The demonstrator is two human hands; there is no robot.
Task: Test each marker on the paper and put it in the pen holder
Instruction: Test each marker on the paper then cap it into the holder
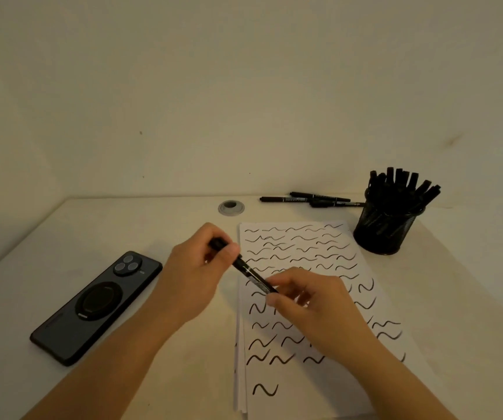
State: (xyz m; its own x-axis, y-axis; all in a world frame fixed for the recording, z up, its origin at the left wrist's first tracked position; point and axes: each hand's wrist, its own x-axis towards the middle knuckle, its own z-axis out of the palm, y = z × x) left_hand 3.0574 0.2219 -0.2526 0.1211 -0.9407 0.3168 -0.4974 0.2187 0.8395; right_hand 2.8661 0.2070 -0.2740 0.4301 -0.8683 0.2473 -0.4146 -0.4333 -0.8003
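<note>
Nearest the camera lies the paper (319, 386), already crowded with black squiggles, with more sheets showing under its left edge; a loose top sheet could slide under a pressing tip and smear a test stroke. Above its left half both hands share one black marker (251, 275), held in the air on a slant: the left hand (195, 274) has its fingers curled round the upper end, thumb pressed along the barrel, and the right hand (313, 304) pinches the lower end between thumb and fingertips; it looks like a cap being pulled off or pushed on, though I cannot tell which, nor whether the tip is bare. The risks I judge from here: a cap that gives suddenly could jerk the hands apart, and an uncovered tip might then streak a finger or the table (183, 359) off the paper's edge; a cap only half seated would let the marker dry out in the holder. To the left, well apart from the paper, a dark phone (92, 307) lies face down; a dropped marker rolling that way could mark it. Further back on the right stands the mesh pen holder (380, 234), packed with markers fanning outward; forcing another in could tip it or lever one out. Behind it, near the wall, a few untested markers (310, 200) lie together, free to roll; a grey cable grommet (231, 207) sits left of them.
</note>
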